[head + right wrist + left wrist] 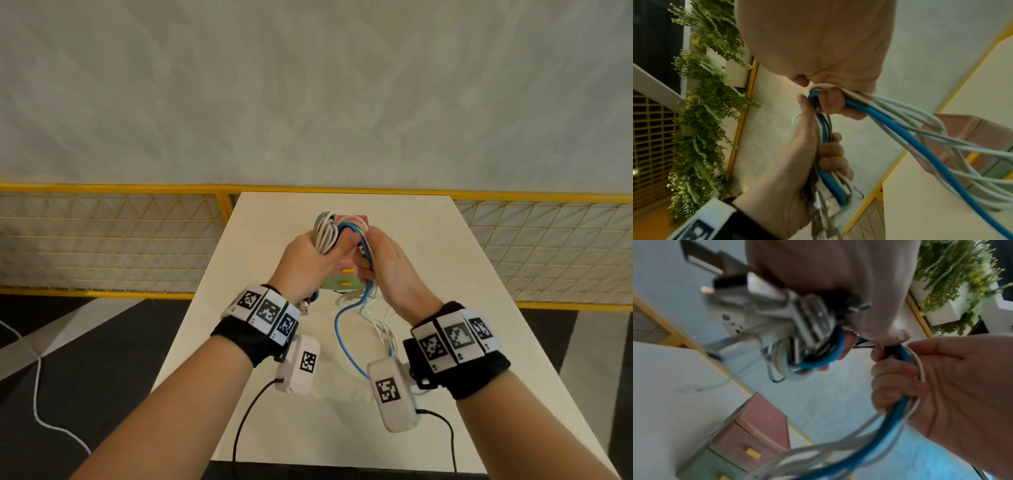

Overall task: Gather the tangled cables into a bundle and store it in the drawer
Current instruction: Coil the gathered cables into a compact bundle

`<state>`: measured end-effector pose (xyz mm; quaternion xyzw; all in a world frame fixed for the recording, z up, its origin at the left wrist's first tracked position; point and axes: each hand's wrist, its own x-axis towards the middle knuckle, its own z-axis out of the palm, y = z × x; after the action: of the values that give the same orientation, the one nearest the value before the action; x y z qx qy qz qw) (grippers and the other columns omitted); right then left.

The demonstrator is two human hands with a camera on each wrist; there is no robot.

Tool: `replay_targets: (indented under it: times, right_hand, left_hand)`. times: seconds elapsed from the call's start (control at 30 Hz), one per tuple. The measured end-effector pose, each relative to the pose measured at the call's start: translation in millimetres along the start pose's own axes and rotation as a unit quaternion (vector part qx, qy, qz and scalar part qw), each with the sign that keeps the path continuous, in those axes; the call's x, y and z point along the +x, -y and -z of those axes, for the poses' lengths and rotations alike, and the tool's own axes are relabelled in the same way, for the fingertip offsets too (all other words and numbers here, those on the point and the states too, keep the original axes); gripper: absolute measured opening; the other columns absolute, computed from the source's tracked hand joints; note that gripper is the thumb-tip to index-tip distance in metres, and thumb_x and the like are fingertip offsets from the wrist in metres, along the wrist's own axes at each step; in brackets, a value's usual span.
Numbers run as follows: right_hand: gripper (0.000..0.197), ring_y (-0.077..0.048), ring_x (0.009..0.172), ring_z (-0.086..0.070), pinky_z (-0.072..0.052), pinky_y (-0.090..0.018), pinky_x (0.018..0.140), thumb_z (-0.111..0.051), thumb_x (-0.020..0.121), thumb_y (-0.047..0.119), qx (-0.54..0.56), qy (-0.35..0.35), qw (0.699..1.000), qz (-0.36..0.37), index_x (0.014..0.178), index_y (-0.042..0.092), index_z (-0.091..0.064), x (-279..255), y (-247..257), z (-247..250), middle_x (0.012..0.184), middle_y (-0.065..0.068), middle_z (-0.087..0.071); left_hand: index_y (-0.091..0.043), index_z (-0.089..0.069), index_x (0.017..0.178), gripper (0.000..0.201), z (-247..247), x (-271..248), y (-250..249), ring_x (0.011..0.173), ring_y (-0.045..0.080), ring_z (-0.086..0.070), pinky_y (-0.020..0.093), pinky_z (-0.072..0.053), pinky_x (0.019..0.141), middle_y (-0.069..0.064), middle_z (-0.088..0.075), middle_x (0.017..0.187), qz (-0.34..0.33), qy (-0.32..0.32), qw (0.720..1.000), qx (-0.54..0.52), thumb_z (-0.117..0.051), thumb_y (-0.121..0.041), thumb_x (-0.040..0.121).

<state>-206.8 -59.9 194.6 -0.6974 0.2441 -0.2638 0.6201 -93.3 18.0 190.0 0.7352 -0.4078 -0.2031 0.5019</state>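
A bundle of white, grey and blue cables [325, 231] is held in the air between both hands, above a white table [445, 274]. My left hand [308, 253] grips the coiled loops, with USB plugs [813, 318] sticking out near the palm. My right hand [380, 257] curls round the blue cable [898, 412] and white strands beside it. Loose ends [342, 339] hang from the right hand down to the table. Behind and below the hands stands a small pink and green drawer unit [346, 284] with yellow handles; its drawers look closed.
A yellow mesh railing [102, 240] runs behind the table. Hanging green plants [705, 113] show in the wrist views. A white cord [37, 394] lies on the dark floor at the left. The table's near half [325, 428] carries only the trailing cable ends.
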Motion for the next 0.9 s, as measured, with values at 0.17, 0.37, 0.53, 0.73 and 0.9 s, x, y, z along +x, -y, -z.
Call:
replay_targets:
  times: [0.17,0.37,0.53,0.73,0.9]
  right_hand:
    - [0.032,-0.035,0.084,-0.056,-0.048,-0.056,0.085,-0.036,0.098,0.017,0.036,0.004,0.999,-0.013,0.108,0.002,-0.063,0.0,6.2,-4.6,0.106,-0.036,-0.058]
    - [0.022,-0.024,0.091,-0.065,-0.053,-0.039,0.092,-0.055,0.090,0.011,0.028,0.100,0.988,-0.118,0.100,0.000,-0.071,8.2,18.1,16.6,0.103,-0.018,-0.071]
    - [0.018,-0.034,0.093,-0.069,-0.056,-0.041,0.087,-0.061,0.088,0.007,-0.086,0.088,0.990,-0.065,0.100,-0.002,-0.072,15.8,19.1,10.6,0.095,-0.021,-0.072]
    - [0.026,-0.021,0.067,-0.055,-0.041,-0.028,0.064,-0.054,0.092,0.017,-0.381,0.089,0.916,0.086,0.088,0.001,-0.074,18.2,14.7,-2.8,0.072,-0.012,-0.064]
    - [0.025,-0.006,0.094,-0.062,-0.051,-0.027,0.081,-0.066,0.079,0.013,-0.168,0.003,0.983,0.068,0.103,0.016,-0.063,14.5,7.2,0.1,0.099,0.004,-0.063]
  left_hand:
    - [-0.028,-0.052,0.068,0.033,2.7,-1.1,-2.3,0.043,-0.007,-0.053,0.009,-0.035,0.043,-0.023,-0.055,0.043,-0.026,0.028,0.999,0.024,-0.063,-0.055,0.084]
    - [-0.027,-0.064,0.095,0.049,6.5,4.5,12.4,0.079,0.005,-0.066,0.023,-0.050,0.066,-0.008,-0.070,0.085,-0.007,0.084,0.995,0.061,-0.070,-0.067,0.068]
    - [-0.028,-0.053,0.072,0.019,8.5,7.6,11.8,0.053,-0.002,-0.050,0.017,-0.036,0.052,-0.011,-0.055,0.061,-0.002,0.100,0.990,0.101,-0.069,-0.031,0.083]
    - [-0.019,-0.043,0.058,0.037,8.2,9.7,17.8,0.041,0.007,-0.032,0.021,-0.027,0.046,-0.004,-0.038,0.049,0.043,0.063,0.995,0.063,-0.059,-0.018,0.091]
    - [-0.010,-0.065,0.079,0.020,15.8,9.1,7.3,0.060,0.007,-0.060,0.016,-0.045,0.058,0.002,-0.065,0.069,0.054,0.062,0.994,-0.075,-0.060,-0.020,0.096]
